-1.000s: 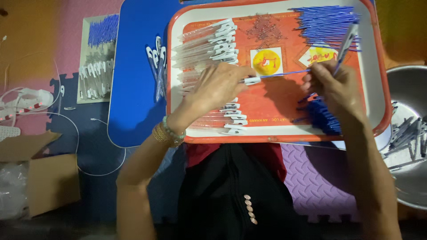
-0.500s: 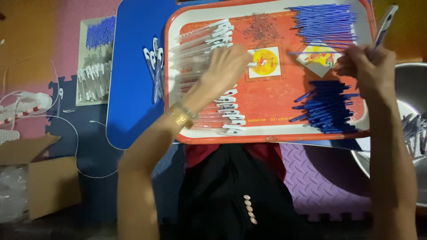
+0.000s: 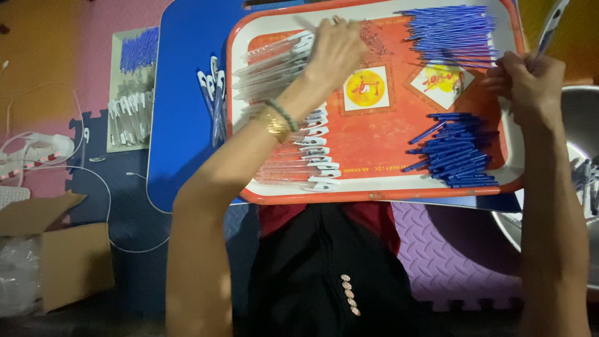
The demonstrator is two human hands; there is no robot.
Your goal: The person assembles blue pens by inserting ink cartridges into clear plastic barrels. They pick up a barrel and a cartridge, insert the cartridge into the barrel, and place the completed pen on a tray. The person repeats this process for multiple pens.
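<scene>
An orange tray (image 3: 374,190) with a white rim lies on a blue board (image 3: 187,93) over my lap. My left hand (image 3: 337,53) reaches across the tray's upper middle, fingers bent down over the far end of a row of clear pen barrels (image 3: 274,68). Whether it grips one I cannot tell. My right hand (image 3: 527,84) hovers at the tray's right rim, closed around an assembled pen (image 3: 552,25) that points up and away. Thin blue refills (image 3: 455,31) fill the tray's top right; blue pen caps (image 3: 455,150) are piled at its lower right.
A metal bowl (image 3: 577,187) with finished pens sits at the right. A small mat with more pen parts (image 3: 134,87) lies at the left, beside white cables (image 3: 43,153). A cardboard box (image 3: 56,256) stands at the lower left. Purple foam tiles (image 3: 449,249) cover the floor.
My left hand slid from the tray's middle up to its far end. My right hand lifted the pen off the tray and carried it to the right rim.
</scene>
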